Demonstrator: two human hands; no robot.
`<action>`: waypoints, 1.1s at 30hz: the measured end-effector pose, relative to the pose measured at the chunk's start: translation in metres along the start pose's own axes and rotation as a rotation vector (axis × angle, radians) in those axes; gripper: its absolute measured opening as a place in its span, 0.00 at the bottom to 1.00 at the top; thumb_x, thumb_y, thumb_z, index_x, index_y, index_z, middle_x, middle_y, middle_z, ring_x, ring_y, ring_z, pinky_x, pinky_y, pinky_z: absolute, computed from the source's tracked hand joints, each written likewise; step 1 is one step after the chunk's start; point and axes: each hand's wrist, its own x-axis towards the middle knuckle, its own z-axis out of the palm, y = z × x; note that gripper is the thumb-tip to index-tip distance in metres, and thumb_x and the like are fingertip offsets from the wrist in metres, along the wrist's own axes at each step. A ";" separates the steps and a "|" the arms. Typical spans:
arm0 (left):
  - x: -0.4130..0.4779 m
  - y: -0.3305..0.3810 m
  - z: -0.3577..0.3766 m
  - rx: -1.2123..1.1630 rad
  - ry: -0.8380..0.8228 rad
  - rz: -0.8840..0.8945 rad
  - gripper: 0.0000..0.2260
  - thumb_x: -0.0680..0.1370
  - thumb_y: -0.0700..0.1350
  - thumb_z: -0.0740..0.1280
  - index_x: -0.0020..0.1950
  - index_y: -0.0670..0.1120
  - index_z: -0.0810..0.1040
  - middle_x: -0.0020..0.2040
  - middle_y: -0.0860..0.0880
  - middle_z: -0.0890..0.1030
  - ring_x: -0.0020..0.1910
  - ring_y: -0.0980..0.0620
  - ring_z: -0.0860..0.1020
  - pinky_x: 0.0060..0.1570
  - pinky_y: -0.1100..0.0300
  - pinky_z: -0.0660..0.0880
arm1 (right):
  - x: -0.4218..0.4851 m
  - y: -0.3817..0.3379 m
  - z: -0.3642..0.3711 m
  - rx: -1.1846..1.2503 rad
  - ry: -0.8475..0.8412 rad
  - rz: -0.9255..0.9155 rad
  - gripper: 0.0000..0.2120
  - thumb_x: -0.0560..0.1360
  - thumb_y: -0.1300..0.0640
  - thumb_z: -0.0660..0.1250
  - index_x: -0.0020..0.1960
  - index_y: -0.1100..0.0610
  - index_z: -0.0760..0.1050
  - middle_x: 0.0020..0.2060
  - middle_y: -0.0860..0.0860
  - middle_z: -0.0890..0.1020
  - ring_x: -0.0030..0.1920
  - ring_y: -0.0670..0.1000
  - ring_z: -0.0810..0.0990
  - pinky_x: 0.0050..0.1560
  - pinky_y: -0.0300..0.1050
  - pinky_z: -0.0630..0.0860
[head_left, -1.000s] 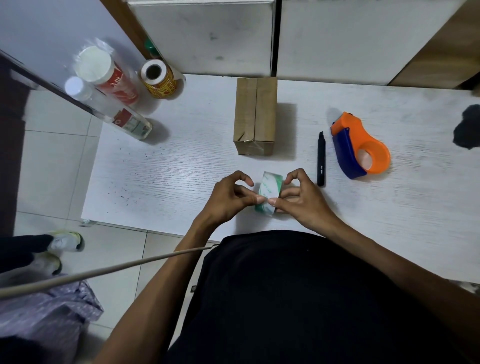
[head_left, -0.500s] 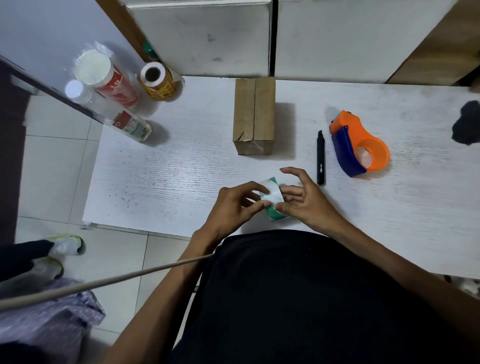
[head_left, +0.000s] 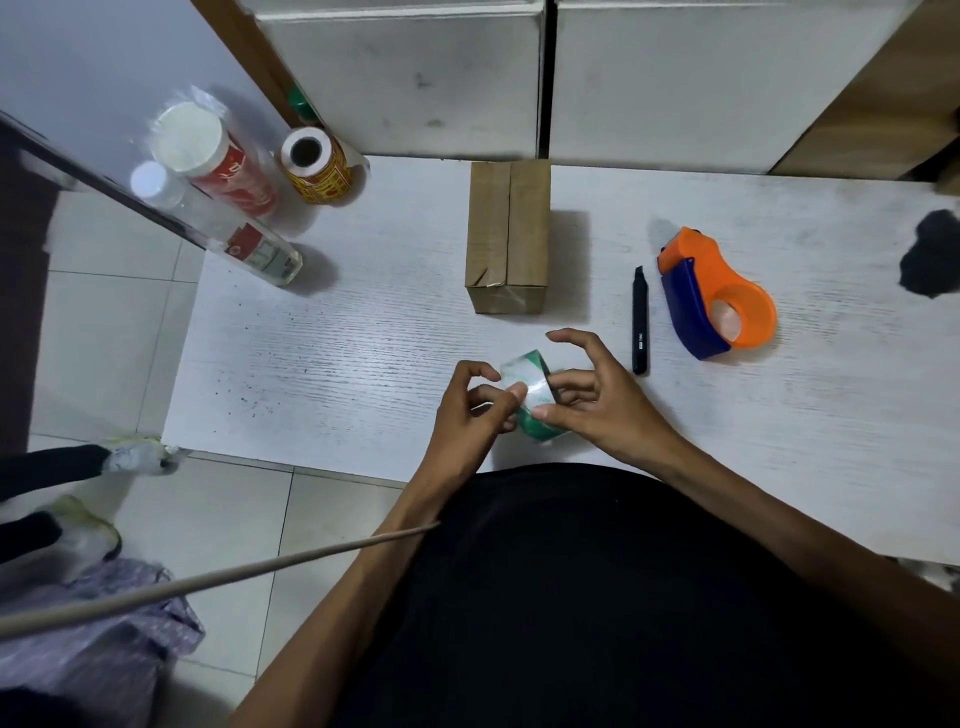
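A roll of clear tape (head_left: 530, 387) with a green and white core is held tilted just above the white table (head_left: 332, 353), near its front edge. My right hand (head_left: 597, 400) grips the roll from the right with thumb and fingers, the index finger lifted over it. My left hand (head_left: 472, 410) pinches at the roll's face with thumb and fingertips. A small brown cardboard box (head_left: 509, 244) stands behind the hands.
A black marker (head_left: 640, 319) and an orange and blue tape dispenser (head_left: 714, 296) lie to the right. A bottle (head_left: 218, 223), a red can (head_left: 213, 156) and a yellow label roll (head_left: 314, 166) crowd the back left corner. A dark patch (head_left: 932, 260) sits at far right.
The roll has been turned in my hands and tilted. My right index finger has lifted off it, and my left fingers have shifted across its face.
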 end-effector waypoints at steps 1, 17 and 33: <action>0.001 -0.002 0.000 -0.023 0.008 -0.006 0.10 0.80 0.42 0.70 0.56 0.44 0.71 0.38 0.46 0.80 0.43 0.50 0.83 0.50 0.52 0.82 | 0.001 0.000 0.001 -0.007 -0.004 0.000 0.38 0.70 0.60 0.78 0.73 0.46 0.62 0.54 0.55 0.85 0.50 0.51 0.87 0.56 0.45 0.83; 0.025 0.013 -0.043 0.474 0.184 0.057 0.02 0.79 0.47 0.67 0.50 0.50 0.79 0.35 0.48 0.83 0.30 0.61 0.78 0.34 0.69 0.75 | 0.033 -0.010 -0.005 -0.151 0.333 0.034 0.08 0.78 0.53 0.68 0.55 0.54 0.77 0.44 0.46 0.83 0.47 0.51 0.84 0.50 0.48 0.80; 0.072 0.041 -0.052 0.717 0.392 0.450 0.10 0.82 0.52 0.65 0.58 0.48 0.79 0.54 0.49 0.83 0.49 0.49 0.81 0.47 0.56 0.77 | 0.072 -0.045 -0.022 -0.605 0.309 -0.307 0.15 0.77 0.54 0.70 0.63 0.54 0.78 0.63 0.51 0.76 0.40 0.48 0.81 0.45 0.21 0.68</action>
